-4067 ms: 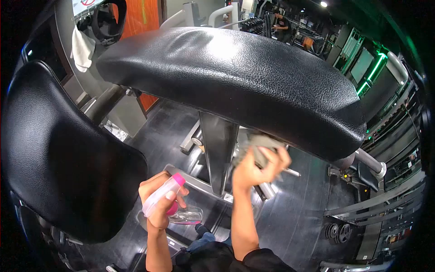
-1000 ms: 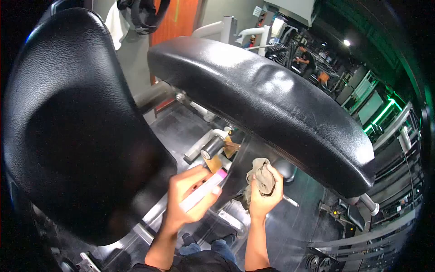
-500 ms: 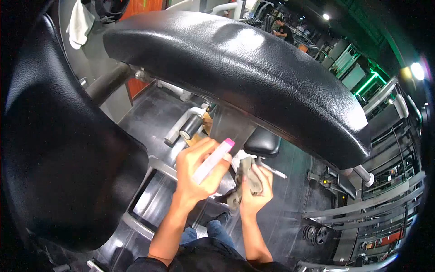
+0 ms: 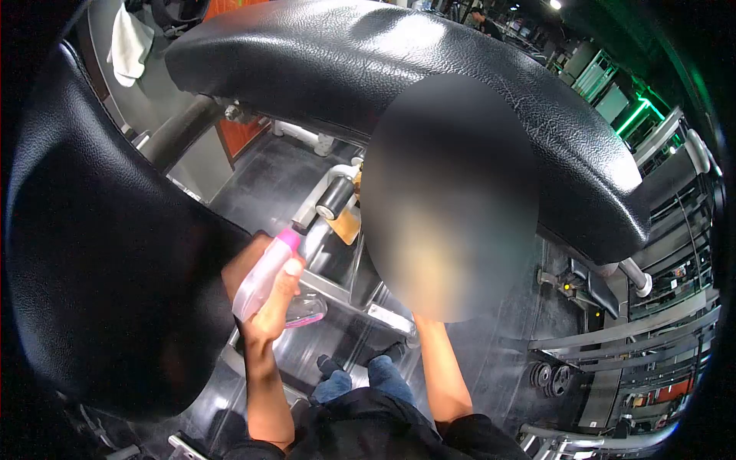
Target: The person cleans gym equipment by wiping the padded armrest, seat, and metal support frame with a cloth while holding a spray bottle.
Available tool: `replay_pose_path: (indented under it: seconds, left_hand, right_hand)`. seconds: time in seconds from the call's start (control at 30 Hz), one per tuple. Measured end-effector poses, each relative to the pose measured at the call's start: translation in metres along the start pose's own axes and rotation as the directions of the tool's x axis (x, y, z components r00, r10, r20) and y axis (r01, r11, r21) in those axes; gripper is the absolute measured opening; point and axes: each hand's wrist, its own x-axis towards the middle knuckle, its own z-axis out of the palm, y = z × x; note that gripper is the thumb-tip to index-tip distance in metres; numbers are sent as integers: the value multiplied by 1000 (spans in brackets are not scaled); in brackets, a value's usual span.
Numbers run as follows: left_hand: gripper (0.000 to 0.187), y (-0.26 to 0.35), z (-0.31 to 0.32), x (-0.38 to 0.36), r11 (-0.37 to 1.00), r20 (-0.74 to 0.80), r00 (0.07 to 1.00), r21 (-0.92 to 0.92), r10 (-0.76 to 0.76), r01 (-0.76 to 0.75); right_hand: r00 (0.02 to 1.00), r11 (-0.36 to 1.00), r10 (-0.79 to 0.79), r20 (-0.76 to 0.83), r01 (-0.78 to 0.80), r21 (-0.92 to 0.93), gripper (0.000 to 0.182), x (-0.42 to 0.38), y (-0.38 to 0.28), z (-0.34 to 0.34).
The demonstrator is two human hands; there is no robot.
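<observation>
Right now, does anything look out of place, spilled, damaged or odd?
A blurred oval covers part of the long black pad and hides the right hand, odd beside much sharper surroundings. No spill shows.

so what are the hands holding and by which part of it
The left hand holds a spray bottle by its spray head. The right hand is hidden by a blurred patch, so its hold cannot be told.
</observation>
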Motion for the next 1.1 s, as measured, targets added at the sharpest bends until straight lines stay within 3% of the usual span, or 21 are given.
replay_pose_path:
  seconds: [0.07, 0.2, 0.27, 0.4, 0.5, 0.6, 0.67, 0.73, 0.93, 1.1]
  left_hand:
    - [30, 4, -2, 0, 997, 74, 997, 64, 26, -31]
    - [25, 0, -2, -1, 1000, 88, 996, 4, 11, -11]
    - [21, 8, -6, 0, 984, 64, 987, 108, -148, 141]
    - [19, -2, -13, -6, 980, 65, 994, 186, -88, 74]
    - [26, -3, -21, -7, 971, 137, 976, 190, -170, 142]
    - [27, 1, -18, -7, 966, 163, 970, 213, -183, 147]
    - [16, -1, -13, -7, 990, 101, 988, 82, -120, 112]
    - [17, -2, -16, -8, 988, 115, 986, 113, -117, 104]
    - [18, -5, -19, -8, 993, 136, 986, 88, -96, 85]
    - [16, -5, -23, -7, 994, 185, 981, 99, -63, 46]
  right_hand:
    - [1000, 1000, -12, -24, 12, 15, 51, 12, -2, -2]
    - [986, 997, -3, -167, 16, 75, 48, 64, -35, 1]
    - [982, 994, 8, -188, 12, 106, 46, 69, -43, 5]
    - [998, 999, 34, -47, -32, 27, 49, 40, -33, 8]
    - [999, 999, 30, 17, -30, -10, 49, 19, -21, 14]
    - [995, 999, -27, -92, 28, 17, 49, 44, -31, 14]
    - [983, 995, -24, -184, 42, 93, 47, 72, -45, 19]
    - [972, 988, -31, -232, 65, 137, 46, 76, -50, 24]
    - [977, 980, 165, 135, -178, 93, 44, 35, -51, 36]
    - [995, 984, 98, 1, -97, 152, 40, 74, -66, 34]
